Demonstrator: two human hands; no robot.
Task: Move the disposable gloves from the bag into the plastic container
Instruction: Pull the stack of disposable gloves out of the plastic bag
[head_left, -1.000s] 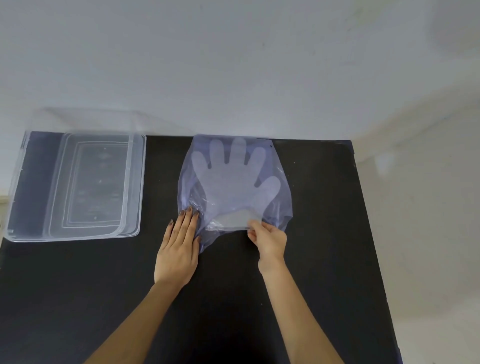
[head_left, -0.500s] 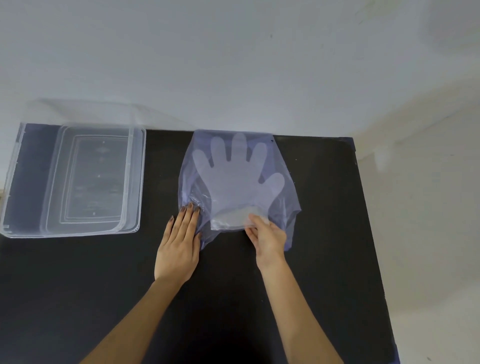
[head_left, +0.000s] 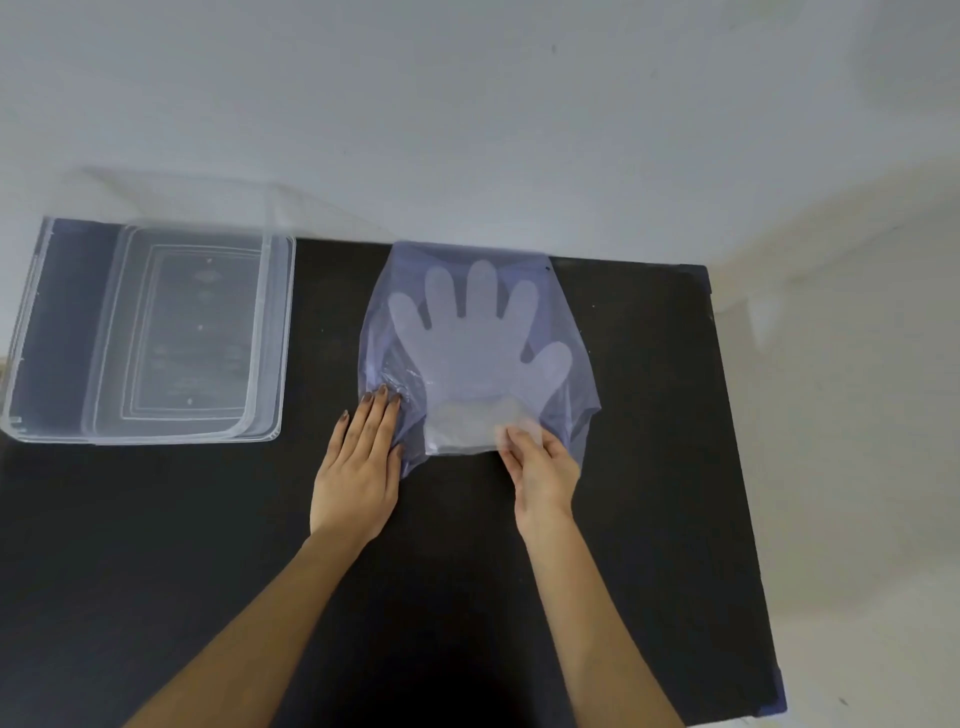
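Where the black table (head_left: 156, 545) meets the pale wall at its far left corner, the plastic container (head_left: 150, 332) lies flat: a clear, rigid, rectangular tub with rounded corners and a stepped rim. Raised rectangular ridges are moulded one inside another in its base. A few small embossed marks sit along its middle, too faint and blurred to read. The table top is matte and dark, with a few pale specks.

To the right of the container and well apart from it, the left hand (head_left: 358, 467) lies palm down on the table, fingers straight and held together. Their tips press the crinkled lower left edge of the bag (head_left: 563, 332), pinning it without grasping it.

The bag is thin, soft film with a bluish-violet tint, see-through, broad at the far end and gathered into wrinkles at the near, open end. Inside it the disposable gloves (head_left: 478, 348) lie flat as a milky, translucent hand shape, four fingers pointing away from the person and the thumb splayed to the right. Whether this is one glove or a stack cannot be told. No print or label shows on bag or gloves.

The cuff end of the gloves juts out of the bag's mouth toward the person. There the right hand (head_left: 543, 462) pinches it at its right corner, thumb and fingertips closed on the film.
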